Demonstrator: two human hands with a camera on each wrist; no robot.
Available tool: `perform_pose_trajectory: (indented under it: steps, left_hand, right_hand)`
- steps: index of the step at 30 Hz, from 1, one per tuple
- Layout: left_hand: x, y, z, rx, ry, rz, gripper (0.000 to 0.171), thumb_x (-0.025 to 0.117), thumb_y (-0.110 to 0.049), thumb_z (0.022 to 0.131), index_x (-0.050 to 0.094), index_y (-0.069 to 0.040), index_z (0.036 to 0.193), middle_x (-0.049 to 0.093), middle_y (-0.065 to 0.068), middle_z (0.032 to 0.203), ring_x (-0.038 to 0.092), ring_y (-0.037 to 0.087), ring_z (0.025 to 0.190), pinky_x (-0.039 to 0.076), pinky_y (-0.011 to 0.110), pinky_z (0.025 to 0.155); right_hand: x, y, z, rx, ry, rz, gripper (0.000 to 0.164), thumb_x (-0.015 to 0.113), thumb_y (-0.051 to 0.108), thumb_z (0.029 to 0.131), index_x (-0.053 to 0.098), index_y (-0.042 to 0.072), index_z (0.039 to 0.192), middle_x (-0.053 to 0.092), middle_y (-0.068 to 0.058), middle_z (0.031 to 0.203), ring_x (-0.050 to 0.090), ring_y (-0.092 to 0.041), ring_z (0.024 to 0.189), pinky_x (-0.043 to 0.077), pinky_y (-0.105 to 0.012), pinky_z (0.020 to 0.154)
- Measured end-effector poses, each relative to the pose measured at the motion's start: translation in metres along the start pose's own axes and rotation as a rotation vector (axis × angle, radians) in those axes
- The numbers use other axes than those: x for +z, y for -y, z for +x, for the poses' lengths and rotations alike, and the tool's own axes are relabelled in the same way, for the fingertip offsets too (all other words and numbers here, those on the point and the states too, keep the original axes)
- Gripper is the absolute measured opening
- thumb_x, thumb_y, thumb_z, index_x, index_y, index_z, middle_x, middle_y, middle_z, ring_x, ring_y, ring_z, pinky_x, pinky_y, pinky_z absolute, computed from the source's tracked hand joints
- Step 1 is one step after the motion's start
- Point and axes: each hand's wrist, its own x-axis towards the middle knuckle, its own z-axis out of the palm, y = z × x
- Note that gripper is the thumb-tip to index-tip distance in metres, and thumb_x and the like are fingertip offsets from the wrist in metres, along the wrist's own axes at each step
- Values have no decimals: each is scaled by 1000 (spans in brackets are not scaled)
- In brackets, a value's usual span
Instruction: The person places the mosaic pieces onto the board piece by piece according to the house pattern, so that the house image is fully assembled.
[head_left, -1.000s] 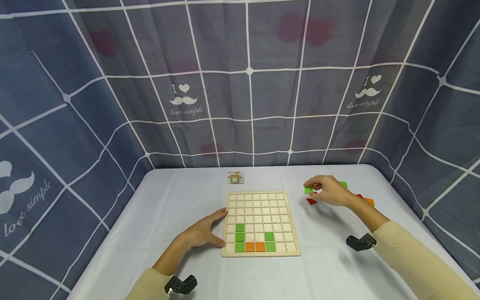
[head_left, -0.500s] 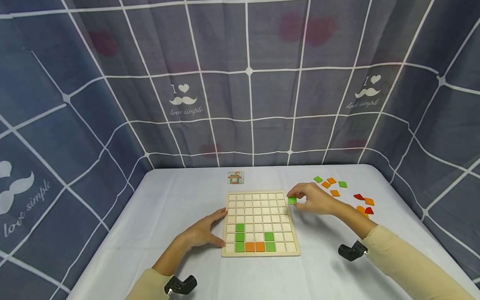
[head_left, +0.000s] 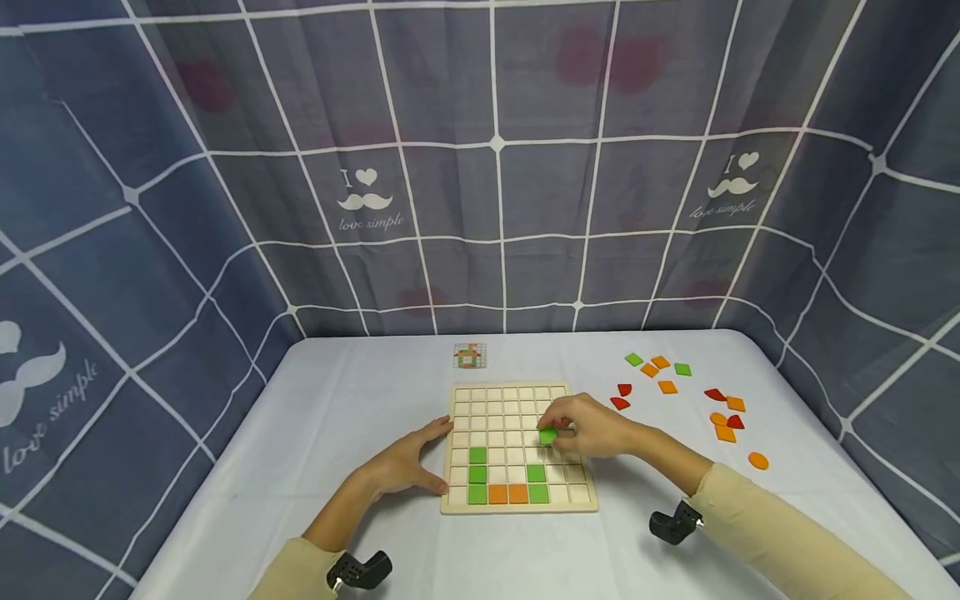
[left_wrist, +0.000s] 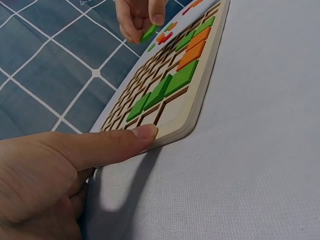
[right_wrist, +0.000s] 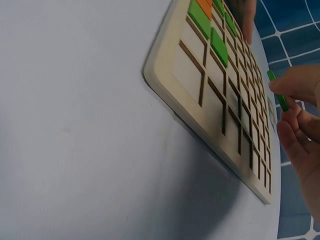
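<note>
Right hand point(head_left: 592, 427) pinches a green tile point(head_left: 548, 437) between thumb and fingertips, raised over the right half of a wooden grid board point(head_left: 517, 508). The left hand point(head_left: 405, 463) is spread, thumb and fingers well apart; the thumb rests on the board's left rim near the front corner, the fingers reach the same edge farther back.

Half a second ago the right hand was beside the board's right edge, toward the back; it has since moved inward and nearer with the tile. The left hand and the board have stayed put. Two red pieces point(head_left: 625, 389) and an orange disc point(head_left: 758, 461), then covered by the right hand and sleeve, now show on the white table point(head_left: 345, 400).

On the board, three green squares point(head_left: 477, 474) form a column near the left, two orange squares point(head_left: 498, 494) continue the front row, and two more green squares point(head_left: 536, 473) stand to their right. Just behind the back edge lies a small picture card point(head_left: 469, 356). A strip of tabletop separates the board from loose pieces point(head_left: 667, 387) scattered rightward; a broader stretch runs left of the left hand. Curtain point(head_left: 547, 192) bounds the back and both sides.
</note>
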Motion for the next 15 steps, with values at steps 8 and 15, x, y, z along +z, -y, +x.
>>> perform_pose_trajectory:
  steps: [8,15]
  left_hand:
    - [0,1,0,-3,-2,6,107,96,-7,64,44,-7,157,27,10,168,15,40,155,10,63,121]
    - [-2,1,1,-26,-4,19,108,97,-10,63,45,-10,158,27,7,169,15,37,155,11,62,122]
  right_hand:
    - [22,-1,8,-35,34,5,22,75,4,89,79,10,110,69,10,101,61,-9,87,54,-28,79]
    - [32,-2,9,-18,62,-2,23,75,5,90,79,12,112,66,12,101,56,-8,85,51,-26,77]
